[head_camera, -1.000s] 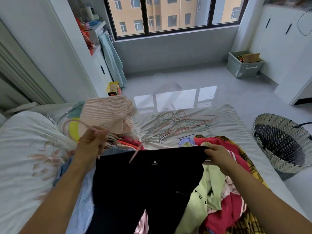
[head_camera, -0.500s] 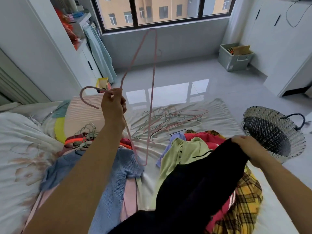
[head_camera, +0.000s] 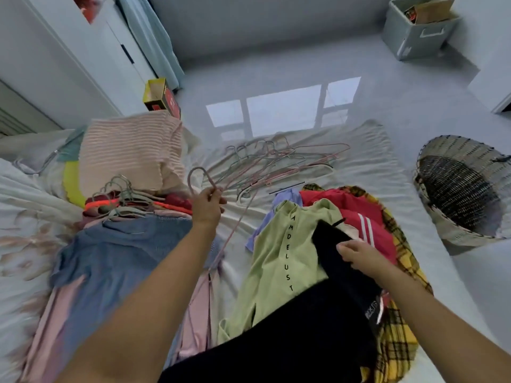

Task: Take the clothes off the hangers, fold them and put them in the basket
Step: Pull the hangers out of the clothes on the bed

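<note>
Left grip point(head_camera: 208, 201) clutches bare pink hanger point(head_camera: 190, 181) by hook; drop onto hanger pile point(head_camera: 276, 164) at 12 o'clock. Right grip point(head_camera: 359, 255) pinches black garment point(head_camera: 318, 327); spread flat on bed point(head_camera: 359, 167) before folding. Basket point(head_camera: 456, 143) at 2 o'clock.

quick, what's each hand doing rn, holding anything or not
Left hand: fingers curled round the pink hanger, just below its hook.
Right hand: grips the black garment.

Soft daylight, window glare on floor point(head_camera: 282, 114), motion-blurred, edges warped.
</note>
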